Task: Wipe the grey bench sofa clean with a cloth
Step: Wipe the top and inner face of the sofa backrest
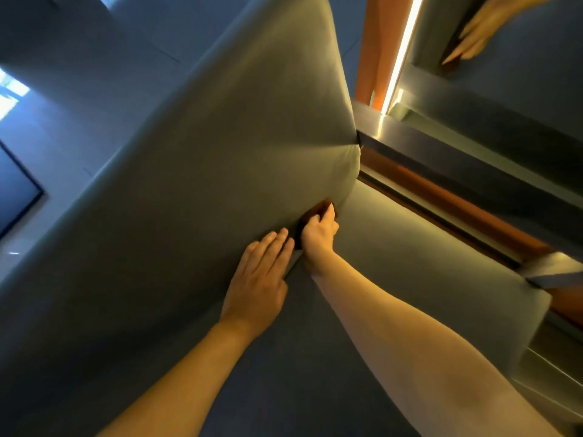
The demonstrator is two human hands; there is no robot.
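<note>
Head view: one brown cloth [321, 207] is gripped by the right hand [318, 237]; at its eight o'clock, the left hand [258, 280] is laid flat, fingers straight, on one grey bench sofa [220, 137].

Dim bluish light, warm glare from light strip [400, 55], soft blur, wide-angle bending at edges

tight crease between back cushion [220, 137] and seat [410, 247], seat surface open, wooden ledge [457, 200] beyond

matt grey fabric sofa [205, 171], glossy mirror [520, 99]
</note>
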